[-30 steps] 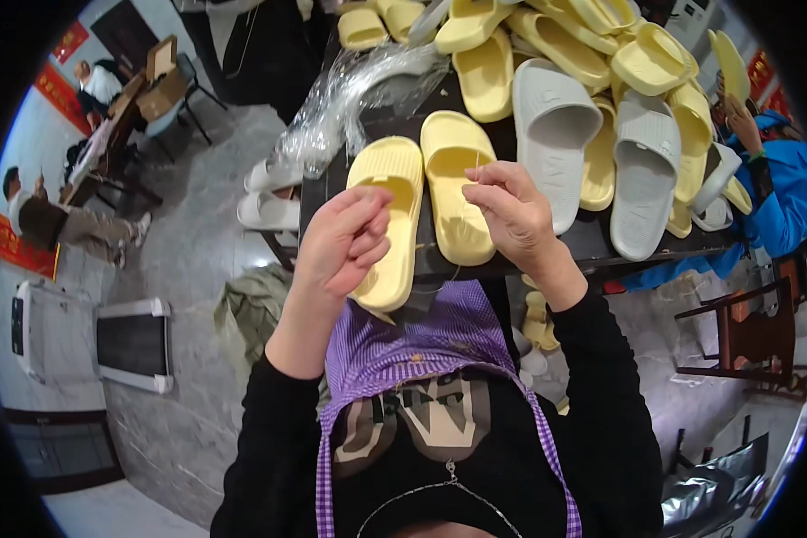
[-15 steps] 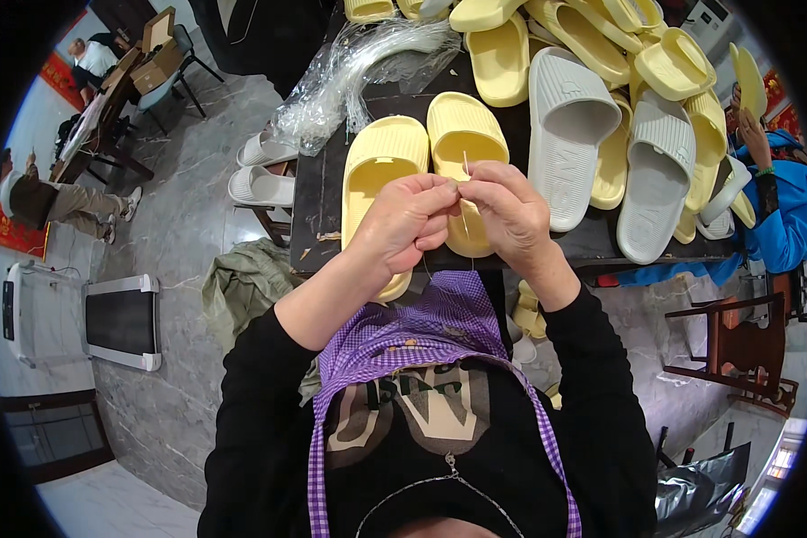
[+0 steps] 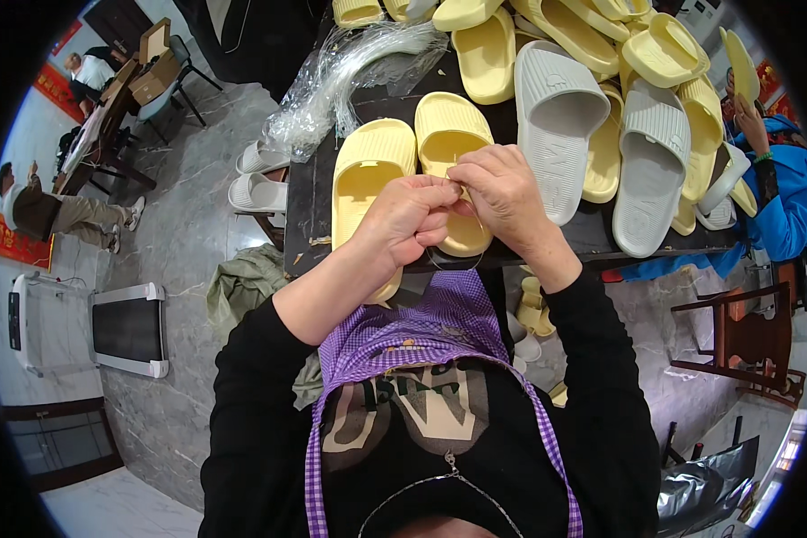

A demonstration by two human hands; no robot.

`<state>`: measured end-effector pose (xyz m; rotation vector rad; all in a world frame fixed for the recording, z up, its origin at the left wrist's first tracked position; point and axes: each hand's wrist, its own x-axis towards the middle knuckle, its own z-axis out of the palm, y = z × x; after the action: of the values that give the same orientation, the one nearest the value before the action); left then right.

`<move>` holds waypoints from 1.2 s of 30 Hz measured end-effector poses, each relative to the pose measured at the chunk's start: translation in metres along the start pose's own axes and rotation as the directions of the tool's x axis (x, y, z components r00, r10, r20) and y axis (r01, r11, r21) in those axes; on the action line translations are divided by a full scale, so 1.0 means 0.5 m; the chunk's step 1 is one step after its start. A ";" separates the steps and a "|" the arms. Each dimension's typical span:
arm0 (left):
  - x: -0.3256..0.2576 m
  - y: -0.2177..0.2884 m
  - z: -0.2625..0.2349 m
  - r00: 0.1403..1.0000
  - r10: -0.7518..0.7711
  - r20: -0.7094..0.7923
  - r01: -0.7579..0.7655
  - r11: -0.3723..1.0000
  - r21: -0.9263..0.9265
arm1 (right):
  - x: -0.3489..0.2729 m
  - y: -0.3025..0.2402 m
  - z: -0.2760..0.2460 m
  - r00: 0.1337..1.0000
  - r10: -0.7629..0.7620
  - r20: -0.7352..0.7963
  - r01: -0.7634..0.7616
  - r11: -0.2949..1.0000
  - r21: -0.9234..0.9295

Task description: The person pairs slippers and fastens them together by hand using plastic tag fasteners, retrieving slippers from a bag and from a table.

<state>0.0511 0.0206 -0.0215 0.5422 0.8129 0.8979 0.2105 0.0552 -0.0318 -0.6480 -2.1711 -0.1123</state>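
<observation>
My left hand (image 3: 402, 220) and my right hand (image 3: 506, 197) meet fingertip to fingertip above a pair of yellow slippers. Both are closed in a pinch on a thin pale strand (image 3: 482, 240), which loops down below the fingers; its ends are hidden by them. Under my left hand lies the left yellow slipper (image 3: 374, 143), its toe pointing away from me. The right yellow slipper (image 3: 451, 115) sits beside it, partly covered by my right hand. Right of that hand rests a grey slipper (image 3: 560, 85) with a ribbed strap.
A bundle of clear plastic strands (image 3: 332, 94) lies at the dark table's (image 3: 310, 206) far left. Yellow slippers (image 3: 484, 63) heap up at the back, with another grey slipper (image 3: 652, 175) at right. A person in blue (image 3: 785, 193) holds a yellow slipper at far right.
My right hand has turned and come closer over my left fingertips. The strand end that stood up above the fingers no longer shows. The view has shifted slightly.
</observation>
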 end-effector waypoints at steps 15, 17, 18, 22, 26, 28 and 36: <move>0.004 0.024 -0.002 0.985 0.018 -0.174 0.019 0.979 0.205 | 0.132 0.122 0.040 0.765 0.430 0.480 -0.415 0.898 -0.144; -0.004 0.026 -0.003 0.982 0.017 -0.187 0.024 0.977 0.213 | 0.132 0.127 0.037 0.773 0.407 0.486 -0.439 0.897 -0.051; -0.013 0.028 -0.002 0.986 -0.033 -0.164 0.070 0.973 0.221 | 0.129 0.127 0.037 0.772 0.403 0.491 -0.437 0.898 -0.051; -0.039 0.021 0.001 0.978 -0.171 -0.116 0.195 0.949 0.248 | 0.115 0.123 0.034 0.743 0.392 0.543 -0.403 0.909 -0.105; -0.042 0.013 -0.003 0.965 -0.237 -0.114 0.258 0.934 0.246 | 0.101 0.116 0.036 0.765 0.387 0.515 -0.398 0.912 -0.095; -0.030 0.014 -0.004 0.969 -0.217 -0.117 0.237 0.950 0.202 | 0.101 0.113 0.032 0.761 0.371 0.532 -0.388 0.918 -0.086; 0.022 -0.019 0.019 0.970 -0.079 -0.228 0.060 0.994 -0.087 | 0.101 0.117 0.011 0.729 0.345 0.591 -0.418 0.908 -0.016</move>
<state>0.0674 0.0243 -0.0268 0.3406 0.9967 0.9353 0.2092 0.1279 -0.0054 -1.1686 -2.5346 0.5039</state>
